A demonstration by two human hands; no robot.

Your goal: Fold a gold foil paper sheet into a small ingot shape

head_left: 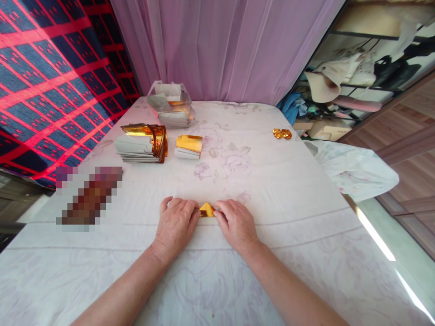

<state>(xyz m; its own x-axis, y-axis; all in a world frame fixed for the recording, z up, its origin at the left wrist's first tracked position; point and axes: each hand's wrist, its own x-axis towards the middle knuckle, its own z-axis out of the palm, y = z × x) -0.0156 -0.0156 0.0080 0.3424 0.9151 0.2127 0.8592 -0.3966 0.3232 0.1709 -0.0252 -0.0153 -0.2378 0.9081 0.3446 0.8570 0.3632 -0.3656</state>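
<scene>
A small piece of gold foil paper (206, 209), partly folded with a peaked top edge, lies on the cloth-covered table between my hands. My left hand (176, 220) pinches its left end, thumb and fingers pressed together. At the right end, my right hand (237, 222) grips it the same way. Both palms face down, and the fingertips cover the paper's two ends. Beyond them sit a small stack of gold-and-white paper sheets (189, 147) and, further left, a thicker bundle of the same paper (142, 144).
A clear plastic bag (171, 105) of more paper stands at the back left. Two or so shiny gold folded pieces (282, 133) lie at the back right. A blurred-out object (90, 197) is on the left. Shelves with a hat (324, 81) stand beyond the right edge.
</scene>
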